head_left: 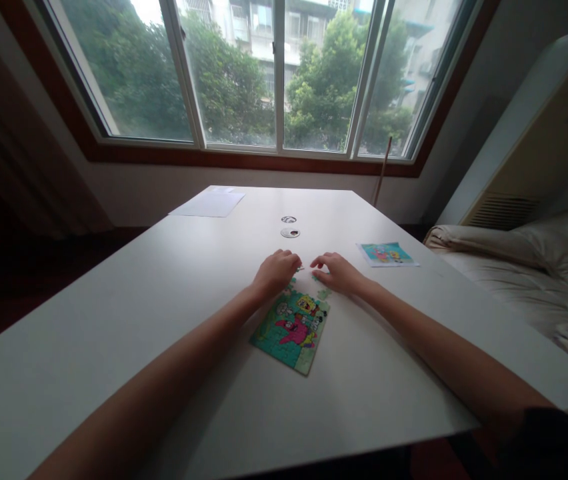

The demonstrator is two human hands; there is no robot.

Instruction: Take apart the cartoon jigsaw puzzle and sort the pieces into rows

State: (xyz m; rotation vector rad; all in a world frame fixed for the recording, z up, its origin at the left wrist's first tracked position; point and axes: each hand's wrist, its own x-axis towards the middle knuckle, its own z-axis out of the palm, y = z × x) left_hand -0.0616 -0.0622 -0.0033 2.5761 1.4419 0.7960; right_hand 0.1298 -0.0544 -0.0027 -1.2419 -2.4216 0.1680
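Observation:
A partly assembled jigsaw puzzle (291, 337) with cartoon figures on a green ground lies on the white table in front of me. Just beyond its upper edge, my left hand (278, 272) is closed, with a small puzzle piece (301, 269) at its fingertips. My right hand (337, 272) faces it, thumb and fingers apart, with nothing visible between them. Under the right fingertips lies a loose green piece, and another loose piece (323, 293) rests by the puzzle's upper right corner. More pieces near the left hand are partly hidden by it.
The white table (189, 280) reaches toward the window. A picture card (388, 254) with similar figures lies to the right, white paper (207, 203) at the far left. Two round inserts (290, 233) sit mid-table. A couch (519, 260) stands to the right.

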